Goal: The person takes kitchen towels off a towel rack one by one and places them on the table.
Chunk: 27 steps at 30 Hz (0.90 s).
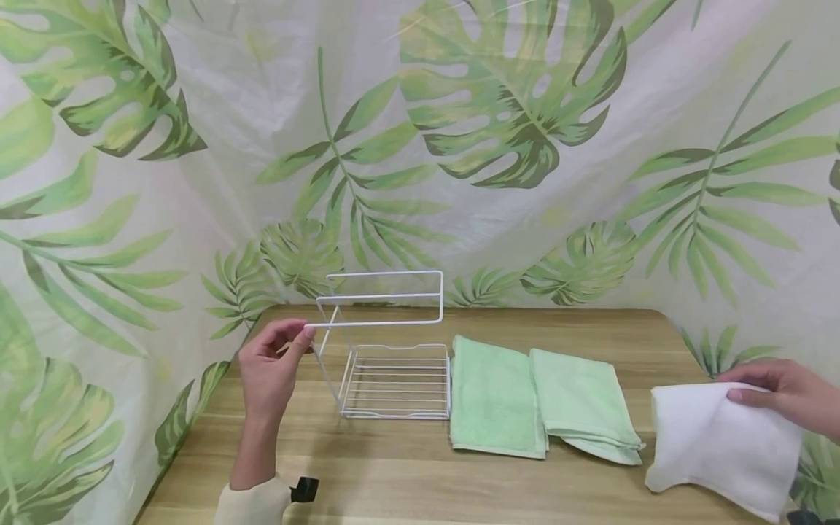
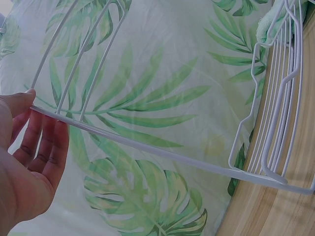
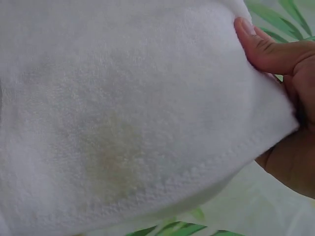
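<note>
My left hand [image 1: 270, 364] pinches the upper left corner of a white wire rack [image 1: 374, 324], thumb on top and fingers beneath the bar, as the left wrist view also shows. The rack has a slatted basket [image 1: 397, 418] at its bottom and open rails above it. At the far right my right hand [image 1: 784, 394] grips a folded white towel [image 1: 722, 445] by its upper edge, and the cloth hangs down from the fingers. In the right wrist view the thumb [image 3: 268, 51] presses on the towel's face, which bears a faint yellowish patch; the other fingers are mostly hidden behind it.
Two folded light green towels, a left one [image 1: 495, 401] and a right one [image 1: 584, 401], lie side by side just right of the rack. Everything rests on a wood-grain table [image 1: 407, 474]. A leaf-printed curtain [image 1: 367, 146] hangs behind and at the sides.
</note>
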Motion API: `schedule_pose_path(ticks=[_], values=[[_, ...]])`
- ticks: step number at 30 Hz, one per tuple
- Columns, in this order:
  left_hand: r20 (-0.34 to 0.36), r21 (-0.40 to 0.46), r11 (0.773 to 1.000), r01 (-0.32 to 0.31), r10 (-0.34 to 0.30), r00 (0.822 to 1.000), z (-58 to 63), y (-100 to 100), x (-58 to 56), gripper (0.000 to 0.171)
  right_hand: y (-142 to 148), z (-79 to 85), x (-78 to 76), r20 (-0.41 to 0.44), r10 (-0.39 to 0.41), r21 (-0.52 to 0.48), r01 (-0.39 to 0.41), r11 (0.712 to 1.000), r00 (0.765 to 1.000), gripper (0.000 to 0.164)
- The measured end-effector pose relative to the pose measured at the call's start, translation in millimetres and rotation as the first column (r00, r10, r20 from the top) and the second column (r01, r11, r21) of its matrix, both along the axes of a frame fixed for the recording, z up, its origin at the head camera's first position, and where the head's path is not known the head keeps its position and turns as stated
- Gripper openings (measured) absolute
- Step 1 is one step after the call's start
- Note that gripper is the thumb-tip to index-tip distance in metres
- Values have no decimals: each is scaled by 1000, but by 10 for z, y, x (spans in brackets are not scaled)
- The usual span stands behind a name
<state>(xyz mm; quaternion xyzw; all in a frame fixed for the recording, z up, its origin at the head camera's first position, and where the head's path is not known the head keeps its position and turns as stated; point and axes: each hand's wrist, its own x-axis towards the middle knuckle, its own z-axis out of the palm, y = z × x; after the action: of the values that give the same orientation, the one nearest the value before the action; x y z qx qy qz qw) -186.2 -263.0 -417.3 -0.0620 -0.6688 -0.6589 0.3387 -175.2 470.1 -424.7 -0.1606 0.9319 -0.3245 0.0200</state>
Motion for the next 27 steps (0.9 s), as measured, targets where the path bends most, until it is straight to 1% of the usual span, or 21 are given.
schedule_pose_path(ticks=[2, 4, 5, 9, 12, 16, 21, 27], values=[[-2, 1, 1000, 4, -4, 1000, -11, -1, 3, 15, -21, -44, -50, 1, 5, 39, -5, 999, 1000, 13], [-4, 3, 1000, 7, -7, 1000, -19, -3, 9, 15, -43, -80, -102, 15, -3, 83, 2, 997, 1000, 15], [-10, 6, 1000, 9, -9, 1000, -21, -5, 12, 15, -46, -112, -135, 6, 4, 95, -4, 995, 1000, 16], [-29, 4, 1000, 15, -15, 999, -14, -10, 18, 16, -71, -233, -288, -52, 36, 122, -29, 992, 998, 18], [-40, -2, 1000, 21, -22, 999, -7, -10, 13, 16, -97, -328, -412, -123, 64, 103, -52, 993, 990, 14], [-51, -6, 1000, 29, -30, 998, -17, -13, 9, 18, -125, -431, -546, -182, 43, 121, -21, 992, 982, 13], [-64, -1, 999, 35, -35, 997, -30, -19, 6, 21, -149, -538, -688, -200, 11, 164, 22, 986, 980, 13], [-51, 2, 1000, 26, -26, 998, -32, -24, 3, 25, -173, -652, -821, -241, -5, 136, 39, 990, 971, 13]])
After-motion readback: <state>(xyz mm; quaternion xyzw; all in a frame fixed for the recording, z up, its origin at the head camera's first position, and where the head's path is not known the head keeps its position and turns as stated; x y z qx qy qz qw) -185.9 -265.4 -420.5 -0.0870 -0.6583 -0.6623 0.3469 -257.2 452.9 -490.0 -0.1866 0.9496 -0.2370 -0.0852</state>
